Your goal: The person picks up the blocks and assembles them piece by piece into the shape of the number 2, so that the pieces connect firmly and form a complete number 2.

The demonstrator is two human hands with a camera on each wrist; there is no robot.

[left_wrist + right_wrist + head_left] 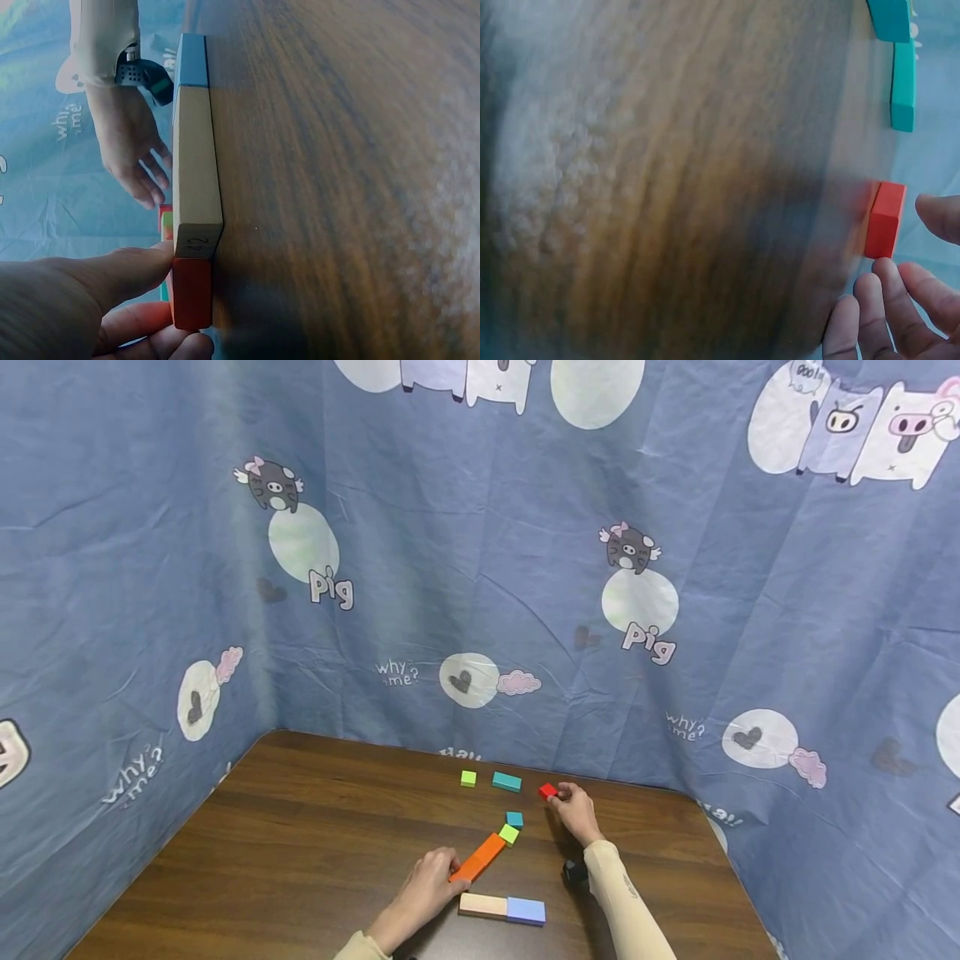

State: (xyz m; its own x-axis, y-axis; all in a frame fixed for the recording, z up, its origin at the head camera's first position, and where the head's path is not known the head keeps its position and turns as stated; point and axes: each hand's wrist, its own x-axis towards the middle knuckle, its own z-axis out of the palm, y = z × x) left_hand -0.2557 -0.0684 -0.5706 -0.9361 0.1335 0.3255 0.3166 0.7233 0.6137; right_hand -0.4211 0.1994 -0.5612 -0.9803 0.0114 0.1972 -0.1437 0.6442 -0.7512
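Observation:
My left hand (429, 887) grips the near end of a long orange block row (478, 858), its thumb on one side and fingers on the other. A lime cube (508, 835) sits at the row's far end, with a small teal block (513, 819) just beyond. Farther back, my right hand (576, 814) is at a red block (548, 791). In the right wrist view, fingertips (883, 268) are right at the red block's edge while the thumb (939, 217) stands apart from it. Near my left hand lie a beige wooden block (483, 906) and a blue block (526, 911), end to end.
Toward the back of the brown wooden table (315, 827) lie another lime cube (468, 778) and a longer teal block (506, 782). A blue cloth (480, 568) with cartoon pigs hangs behind and along the left side.

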